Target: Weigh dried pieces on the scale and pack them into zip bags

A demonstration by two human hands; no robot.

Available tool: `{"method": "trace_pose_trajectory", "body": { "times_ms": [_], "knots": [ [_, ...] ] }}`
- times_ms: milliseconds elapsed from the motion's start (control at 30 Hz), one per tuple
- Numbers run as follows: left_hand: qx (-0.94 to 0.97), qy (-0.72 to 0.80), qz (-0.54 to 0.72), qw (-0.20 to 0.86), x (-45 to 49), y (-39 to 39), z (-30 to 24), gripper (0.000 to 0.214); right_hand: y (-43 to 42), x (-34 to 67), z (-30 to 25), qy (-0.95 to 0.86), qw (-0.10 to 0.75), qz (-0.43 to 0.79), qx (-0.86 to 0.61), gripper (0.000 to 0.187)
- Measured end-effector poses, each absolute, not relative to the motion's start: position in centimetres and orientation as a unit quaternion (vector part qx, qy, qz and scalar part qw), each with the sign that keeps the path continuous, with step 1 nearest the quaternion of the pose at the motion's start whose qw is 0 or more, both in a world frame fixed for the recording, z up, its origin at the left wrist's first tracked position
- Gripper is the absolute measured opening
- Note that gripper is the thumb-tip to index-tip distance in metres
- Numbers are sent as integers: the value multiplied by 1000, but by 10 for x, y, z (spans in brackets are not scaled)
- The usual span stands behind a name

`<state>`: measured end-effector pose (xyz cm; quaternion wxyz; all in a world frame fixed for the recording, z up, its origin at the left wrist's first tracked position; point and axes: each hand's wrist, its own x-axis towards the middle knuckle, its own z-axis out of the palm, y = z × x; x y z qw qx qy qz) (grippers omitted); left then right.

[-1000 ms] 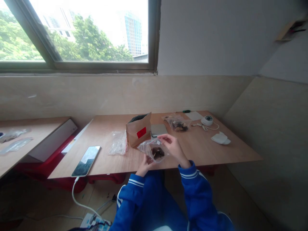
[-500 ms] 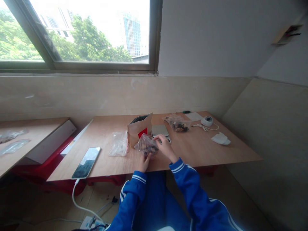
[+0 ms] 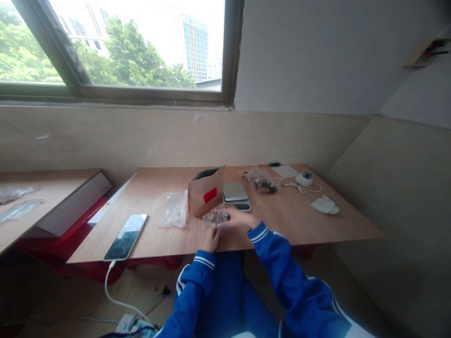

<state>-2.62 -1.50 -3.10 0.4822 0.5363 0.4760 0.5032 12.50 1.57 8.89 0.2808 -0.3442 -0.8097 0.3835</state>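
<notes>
A small clear plastic bag (image 3: 215, 216) with brown and dark dried pieces lies near the table's front edge, between my hands. My right hand (image 3: 235, 218) is wrapped round its right side. Closed at its lower edge, my left hand (image 3: 211, 238) grips the bag from the near side. Just behind stands an open brown paper pouch (image 3: 206, 192) with a red label. To its right a kitchen scale (image 3: 237, 193) shows its silver plate, its front partly beside my right hand. Left of the pouch lie flat clear plastic bags (image 3: 173, 211).
A phone (image 3: 126, 237) with a white cable lies at the table's left front. Filled clear bags (image 3: 265, 185), a green-handled tool (image 3: 274, 164), a white round camera (image 3: 304, 178) with its cord and a crumpled white tissue (image 3: 324, 204) are at the right.
My right hand has come down from the bag's top to its right side. The bag sits lower and more compact, exposing more of the red label and the scale's front.
</notes>
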Motion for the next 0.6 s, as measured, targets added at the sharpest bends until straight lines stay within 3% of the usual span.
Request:
{"method": "trace_pose_trajectory", "body": {
  "times_ms": [167, 400, 600],
  "knots": [
    [534, 476, 500, 488, -26, -15, -34, 35, 16, 121, 87, -796, 280, 389, -369, 43],
    [487, 475, 545, 490, -28, -15, -26, 50, 15, 138, 82, -714, 372, 415, -423, 46],
    [495, 447, 547, 506, -30, -17, -20, 51, 29, 149, 122, -685, 432, 396, -433, 49]
  ]
}}
